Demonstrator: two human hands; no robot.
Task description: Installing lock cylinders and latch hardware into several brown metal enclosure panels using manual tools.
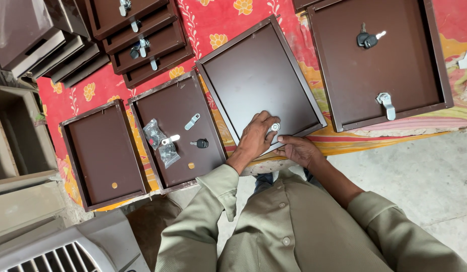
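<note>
Close in, we see our left hand (254, 138) lying on the near edge of the tilted brown panel (258, 75), its fingers (266, 121) curled together around the small silver lock (275, 127) seated in that edge. Our right hand (300, 150) sits just beside it at the panel's lower rim, fingers tucked under so that we cannot tell whether they are pinched on anything; it seems to steady the panel from below. We judge the step in hand to be fitting the lock into its hole, and the next move likely calls for a firm twist or press while the other hand keeps the panel from sliding on the bench (344, 143).

Left of us lies a second panel (175, 131) carrying loose parts: a clear bag (160, 143), a silver cam (191, 121), a black-headed key (200, 143). Beside that, a third panel (103, 153) holds nothing but a small brass-coloured dot. To the right, a large panel (394, 60) has its lock with cam (386, 103) already mounted and keys (368, 39) lying on it.

Farther off at upper left, a stack (138, 40) of finished panels rests on the red flowered cloth (218, 20), locks showing.
</note>
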